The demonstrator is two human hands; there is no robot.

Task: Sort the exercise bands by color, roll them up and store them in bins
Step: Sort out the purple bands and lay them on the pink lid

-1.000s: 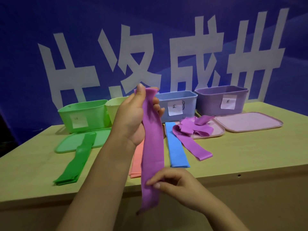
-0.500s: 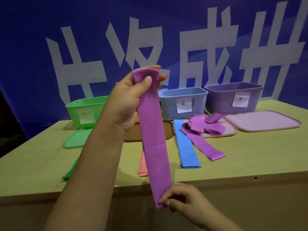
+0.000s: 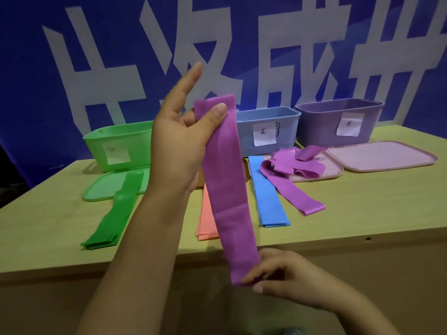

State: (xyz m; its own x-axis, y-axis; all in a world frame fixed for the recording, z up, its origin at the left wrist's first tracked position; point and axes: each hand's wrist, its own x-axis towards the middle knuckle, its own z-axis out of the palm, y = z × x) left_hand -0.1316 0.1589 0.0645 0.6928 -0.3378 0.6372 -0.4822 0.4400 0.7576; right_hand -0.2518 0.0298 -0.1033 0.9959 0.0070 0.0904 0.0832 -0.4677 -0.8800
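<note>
A purple band (image 3: pixel 227 189) hangs stretched upright in front of me. My left hand (image 3: pixel 179 143) pinches its top end between thumb and fingers, index finger pointing up. My right hand (image 3: pixel 283 274) pinches its bottom end below the table's front edge. On the table lie green bands (image 3: pixel 113 213), salmon bands (image 3: pixel 206 218), blue bands (image 3: pixel 268 197) and a loose heap of purple bands (image 3: pixel 290 170). At the back stand a green bin (image 3: pixel 116 143), a blue bin (image 3: pixel 266 126) and a purple bin (image 3: pixel 338 122).
A green lid (image 3: pixel 104 187) lies under the green bands' far end. A pink lid (image 3: pixel 333 171) holds the purple heap, another pink lid (image 3: pixel 382 155) lies right of it. A brown lid is mostly hidden behind my left hand. A blue banner fills the back.
My left hand has lifted the band's top and raised its index finger. My right hand has slid down to the band's bottom end, pulling it straight.
</note>
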